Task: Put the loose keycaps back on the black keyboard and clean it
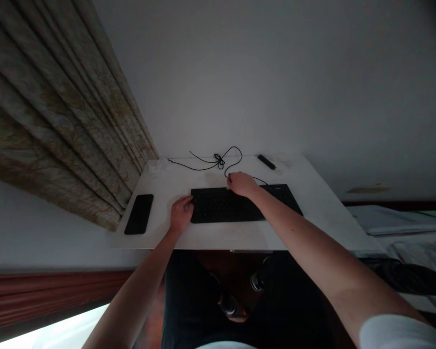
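Observation:
A black keyboard [227, 206] lies flat on the white desk. My left hand [180, 213] rests at its left end, with fingertips and thumb gripping that edge. Over the keyboard's back edge, my right hand [242, 183] is closed in a pinch. Something small and dark sits between those fingertips, with a pale bit just below; I cannot make out what it is. The keyboard's black cable [220, 161] passes close by or behind these fingers, and its tied bundle lies toward the wall.
A black phone [139, 214] lies at the desk's left side. At the back right is a small dark stick-shaped object [266, 162] beside clear plastic. Crumpled clear plastic [158, 165] lies at the back left. A patterned curtain [80, 111] hangs along the left, and a wall [210, 97] stands behind the desk [210, 240].

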Motion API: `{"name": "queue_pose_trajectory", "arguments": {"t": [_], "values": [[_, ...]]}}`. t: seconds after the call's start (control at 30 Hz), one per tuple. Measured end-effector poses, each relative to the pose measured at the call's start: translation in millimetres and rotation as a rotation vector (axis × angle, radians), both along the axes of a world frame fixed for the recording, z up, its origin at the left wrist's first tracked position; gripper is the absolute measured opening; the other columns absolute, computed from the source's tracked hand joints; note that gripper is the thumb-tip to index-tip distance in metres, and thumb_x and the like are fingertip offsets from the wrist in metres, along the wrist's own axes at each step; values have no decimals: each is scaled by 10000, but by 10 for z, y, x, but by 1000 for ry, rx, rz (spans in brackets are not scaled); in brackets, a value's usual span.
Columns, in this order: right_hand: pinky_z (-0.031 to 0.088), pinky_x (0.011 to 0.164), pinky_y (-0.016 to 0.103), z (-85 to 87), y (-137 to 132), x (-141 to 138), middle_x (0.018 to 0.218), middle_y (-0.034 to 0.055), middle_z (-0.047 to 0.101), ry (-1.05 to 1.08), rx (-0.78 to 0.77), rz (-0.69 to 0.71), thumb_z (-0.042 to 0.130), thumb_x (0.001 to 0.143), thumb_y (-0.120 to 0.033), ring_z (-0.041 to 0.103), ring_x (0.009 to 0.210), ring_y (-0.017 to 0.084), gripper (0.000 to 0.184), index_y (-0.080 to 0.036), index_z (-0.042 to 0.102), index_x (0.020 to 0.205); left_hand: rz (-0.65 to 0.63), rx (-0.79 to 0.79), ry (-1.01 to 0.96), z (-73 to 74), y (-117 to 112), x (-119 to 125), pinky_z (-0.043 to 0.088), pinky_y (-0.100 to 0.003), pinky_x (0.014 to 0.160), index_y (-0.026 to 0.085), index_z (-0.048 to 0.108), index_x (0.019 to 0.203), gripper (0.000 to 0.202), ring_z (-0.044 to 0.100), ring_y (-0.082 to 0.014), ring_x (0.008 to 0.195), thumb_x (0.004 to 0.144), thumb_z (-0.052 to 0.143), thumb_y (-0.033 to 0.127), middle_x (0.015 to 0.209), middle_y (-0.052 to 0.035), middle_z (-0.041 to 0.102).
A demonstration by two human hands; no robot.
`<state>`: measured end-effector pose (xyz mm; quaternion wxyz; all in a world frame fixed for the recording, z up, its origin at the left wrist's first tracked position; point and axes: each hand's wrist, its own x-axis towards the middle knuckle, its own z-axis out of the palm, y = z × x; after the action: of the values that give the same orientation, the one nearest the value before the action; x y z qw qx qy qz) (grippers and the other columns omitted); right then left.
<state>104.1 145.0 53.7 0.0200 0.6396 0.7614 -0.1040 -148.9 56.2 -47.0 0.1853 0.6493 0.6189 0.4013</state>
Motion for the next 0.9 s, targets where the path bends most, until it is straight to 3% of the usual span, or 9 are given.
{"name": "queue_pose_trajectory", "arguments": {"t": [0.1,0.2,0.3,0.43,0.53,0.6,0.73,0.9], "values": [[510,898,399,60,23,457,1156,264,709,-72,7,-68,461,991,-289,691,1081,326,371,-79,711,1166,2,1,4,-18,7,8,485,-440,1115,216,745,1142,347,663,-223,1161,870,538,154,1209,-63,727],[499,895,378,99,74,550,1134,267,716,-30,34,-123,457,999,-294,693,1074,313,373,-68,724,1128,6,4,4,-26,11,13,490,-434,1108,219,740,1153,362,662,-223,1160,861,539,147,1211,-64,723],[487,887,318,98,116,192,1084,219,746,135,61,-94,428,1018,-305,703,1043,265,383,-92,739,1080,7,4,6,-21,11,11,490,-434,1107,215,740,1153,374,666,-223,1146,851,534,136,1200,-68,726],[481,860,253,20,81,-609,1076,136,766,365,33,54,400,1030,-295,706,1028,212,377,-146,744,1068,-5,-1,17,2,8,4,492,-426,1105,209,742,1151,387,666,-218,1147,844,523,120,1198,-65,729],[476,896,264,-69,11,-1027,1113,154,756,383,34,84,371,1043,-316,693,1077,222,404,-136,729,1096,-10,-10,33,20,5,1,493,-417,1104,201,740,1155,394,664,-217,1157,838,524,111,1203,-66,729],[477,918,290,-120,-29,-1116,1131,182,746,345,26,72,345,1050,-320,685,1103,242,428,-116,714,1123,-9,-9,35,28,4,2,491,-421,1106,191,743,1148,389,664,-220,1155,835,525,110,1204,-73,729],[491,912,328,-144,-66,-898,1145,204,734,251,16,59,334,1046,-314,687,1101,275,429,-109,697,1149,-9,0,21,33,2,4,489,-425,1107,192,746,1140,386,667,-223,1148,832,529,112,1198,-76,730],[513,868,360,-60,-87,-235,1119,219,732,116,28,15,325,1044,-345,701,1058,302,457,-105,703,1139,-8,-1,7,28,3,-4,472,-439,1123,196,744,1143,382,658,-226,1164,833,530,127,1213,-74,723]]}}
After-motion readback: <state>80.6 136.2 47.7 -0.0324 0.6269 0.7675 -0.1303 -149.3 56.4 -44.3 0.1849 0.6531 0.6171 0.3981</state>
